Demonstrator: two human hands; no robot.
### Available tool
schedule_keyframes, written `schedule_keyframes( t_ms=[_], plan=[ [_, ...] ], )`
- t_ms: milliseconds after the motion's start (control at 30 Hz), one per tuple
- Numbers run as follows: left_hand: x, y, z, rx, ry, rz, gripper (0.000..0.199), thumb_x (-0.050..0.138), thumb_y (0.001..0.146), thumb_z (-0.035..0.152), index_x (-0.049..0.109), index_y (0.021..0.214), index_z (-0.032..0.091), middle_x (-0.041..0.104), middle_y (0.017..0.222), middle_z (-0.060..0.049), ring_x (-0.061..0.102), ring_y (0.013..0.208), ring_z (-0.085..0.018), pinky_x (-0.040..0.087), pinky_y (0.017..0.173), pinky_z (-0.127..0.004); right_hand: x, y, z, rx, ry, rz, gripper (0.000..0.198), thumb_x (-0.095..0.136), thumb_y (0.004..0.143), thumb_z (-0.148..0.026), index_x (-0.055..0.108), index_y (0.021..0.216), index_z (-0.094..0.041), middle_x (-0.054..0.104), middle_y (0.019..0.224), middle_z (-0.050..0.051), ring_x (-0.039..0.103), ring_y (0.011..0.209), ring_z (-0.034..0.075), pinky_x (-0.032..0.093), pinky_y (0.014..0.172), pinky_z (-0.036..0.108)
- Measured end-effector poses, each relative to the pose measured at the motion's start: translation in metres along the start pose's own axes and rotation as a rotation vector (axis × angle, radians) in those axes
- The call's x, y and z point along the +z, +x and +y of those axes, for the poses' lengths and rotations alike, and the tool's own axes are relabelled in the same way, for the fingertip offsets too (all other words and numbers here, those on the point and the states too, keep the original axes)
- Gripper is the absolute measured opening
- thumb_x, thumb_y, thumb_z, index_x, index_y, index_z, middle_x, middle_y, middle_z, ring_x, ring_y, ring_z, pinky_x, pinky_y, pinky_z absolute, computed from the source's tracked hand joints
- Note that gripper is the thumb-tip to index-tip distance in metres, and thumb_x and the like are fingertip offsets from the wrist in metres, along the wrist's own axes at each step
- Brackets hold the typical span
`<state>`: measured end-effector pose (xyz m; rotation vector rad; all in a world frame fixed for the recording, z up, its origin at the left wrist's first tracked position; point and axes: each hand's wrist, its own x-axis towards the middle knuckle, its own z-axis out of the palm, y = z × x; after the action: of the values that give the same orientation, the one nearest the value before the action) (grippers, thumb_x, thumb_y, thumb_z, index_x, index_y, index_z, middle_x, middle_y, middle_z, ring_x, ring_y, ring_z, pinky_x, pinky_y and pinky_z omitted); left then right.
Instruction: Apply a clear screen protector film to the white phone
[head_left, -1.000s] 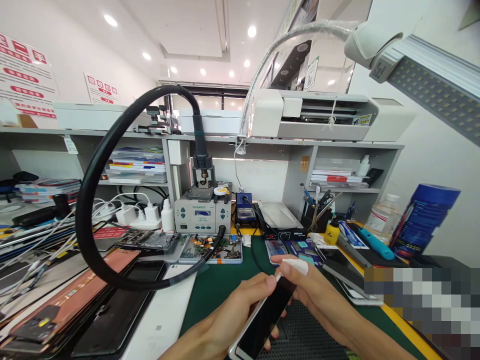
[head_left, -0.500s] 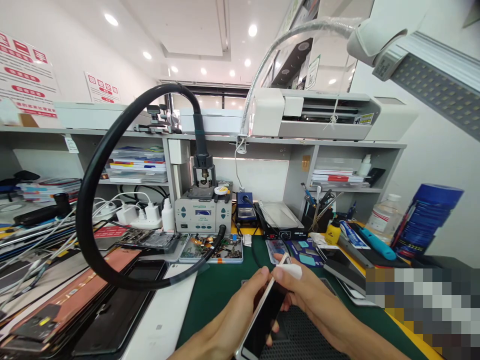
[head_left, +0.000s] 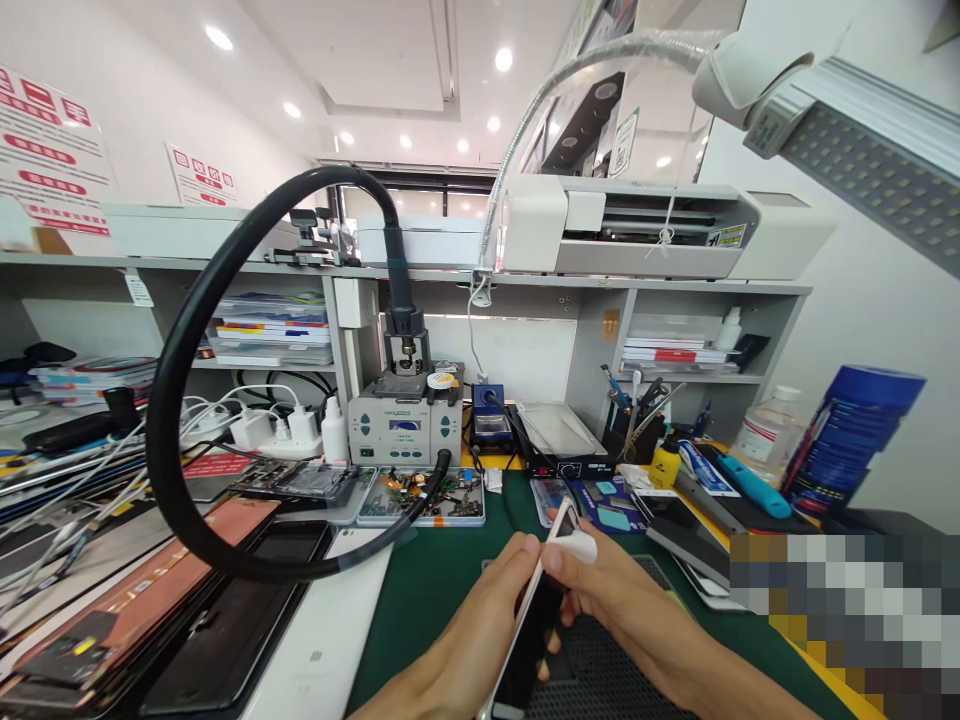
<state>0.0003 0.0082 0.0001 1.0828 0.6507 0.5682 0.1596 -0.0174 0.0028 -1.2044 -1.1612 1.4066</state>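
A smartphone (head_left: pixel 534 635) with a white frame and a dark screen is tilted up above the work surface. My left hand (head_left: pixel 469 635) wraps its left side, thumb along the edge near the top, fingertips showing past the far side. At the upper right edge, my right hand (head_left: pixel 630 600) is closed, its thumb against a small white rounded piece (head_left: pixel 581 545) by the phone's top. What exactly this piece is, I cannot make out. Right fingers bend behind the phone and are partly hidden. Beneath lies a black textured mat (head_left: pixel 607 670) on a green mat (head_left: pixel 420 600).
A thick black hose (head_left: pixel 161 420) loops from the hot-air station (head_left: pixel 405 425) across the left side. A tray of small parts (head_left: pixel 420 500) sits before it. Dismantled tablets (head_left: pixel 217 620) lie left; a tool holder (head_left: pixel 637 430) and bottles stand right. A lamp (head_left: pixel 877 150) overhangs.
The phone's top has risen slightly and the phone stands a little steeper. The white piece has shifted slightly left and down with my right thumb. Both hands keep their grip.
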Motion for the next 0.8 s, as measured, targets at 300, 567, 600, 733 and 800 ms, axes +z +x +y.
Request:
schedule_keyframes(
  t_ms=[300,567,600,733,800],
  plan=[
    [-0.003,0.0,0.001,0.128,0.106,-0.001,0.051,0.039,0.093,0.066,0.056,0.103,0.019,0.058,0.083,-0.001,0.053,0.08,-0.016,0.042,0.07,-0.028,0.004,-0.004,-0.002,0.018,0.022,0.033,0.058,0.085,0.064,-0.058,0.062,0.101,-0.02,0.068,0.078,0.0,0.059,0.069,0.017,0.045,0.068,0.032],
    [0.001,-0.007,0.003,0.193,0.176,0.063,0.059,0.038,0.093,0.069,0.06,0.119,0.021,0.059,0.092,-0.003,0.052,0.088,-0.02,0.041,0.085,-0.037,0.013,-0.008,-0.009,-0.015,0.046,-0.037,0.069,0.089,0.062,-0.053,0.06,0.115,-0.019,0.069,0.094,0.002,0.061,0.081,0.019,0.048,0.078,0.032],
    [0.001,-0.007,0.003,0.205,0.163,0.062,0.058,0.04,0.093,0.068,0.061,0.119,0.021,0.06,0.096,-0.003,0.053,0.092,-0.021,0.041,0.089,-0.038,0.013,-0.008,-0.009,-0.024,0.055,-0.056,0.07,0.09,0.061,-0.052,0.06,0.115,-0.019,0.07,0.1,0.003,0.063,0.088,0.02,0.048,0.083,0.033],
    [0.003,-0.007,0.005,0.228,0.101,0.057,0.055,0.042,0.094,0.065,0.06,0.122,0.022,0.061,0.107,-0.005,0.053,0.109,-0.025,0.037,0.102,-0.041,0.012,-0.005,-0.005,-0.035,0.06,-0.138,0.076,0.092,0.059,-0.049,0.057,0.12,-0.02,0.069,0.112,0.006,0.062,0.108,0.027,0.044,0.098,0.037],
    [0.002,-0.006,0.005,0.233,0.122,0.065,0.058,0.04,0.094,0.067,0.06,0.124,0.022,0.061,0.105,-0.005,0.054,0.107,-0.025,0.038,0.101,-0.042,0.011,-0.004,-0.004,-0.022,0.026,-0.172,0.079,0.091,0.06,-0.05,0.054,0.124,-0.021,0.068,0.114,0.006,0.062,0.109,0.028,0.044,0.096,0.037]
  ],
)
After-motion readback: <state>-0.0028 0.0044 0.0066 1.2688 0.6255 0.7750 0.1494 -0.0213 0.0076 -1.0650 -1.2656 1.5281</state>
